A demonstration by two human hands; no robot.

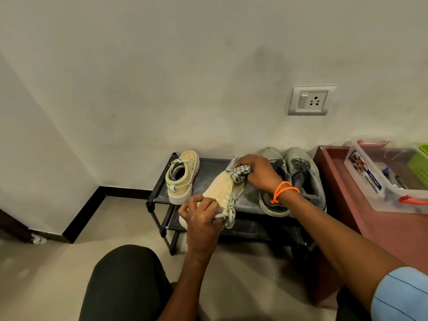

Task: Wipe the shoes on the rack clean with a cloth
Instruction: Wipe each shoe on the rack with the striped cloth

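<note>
Right fingers: curled around a bunched checked cloth (238, 173), which is pressed against the toe end of the cream shoe (222, 191); the right hand (257, 172) is the hand doing the wiping.
Left fingers: wrapped around the heel and collar end of the same shoe, near its laces; the left hand (203, 218) serves as the clamp.
Shoe position: held above the front edge of the black rack (208, 164), tilted, with the sole side turned away from the camera.
Long axis: runs from the left hand, nearer the person, up and away to the cloth at the toe.
Coming move: judged to be strokes of the cloth along this axis, from toe toward laces.
Remaining shoes: the matching cream shoe (183, 177) stands at the left of the rack; a grey pair (298, 177) stands at the right, partly behind the right wrist.
</note>
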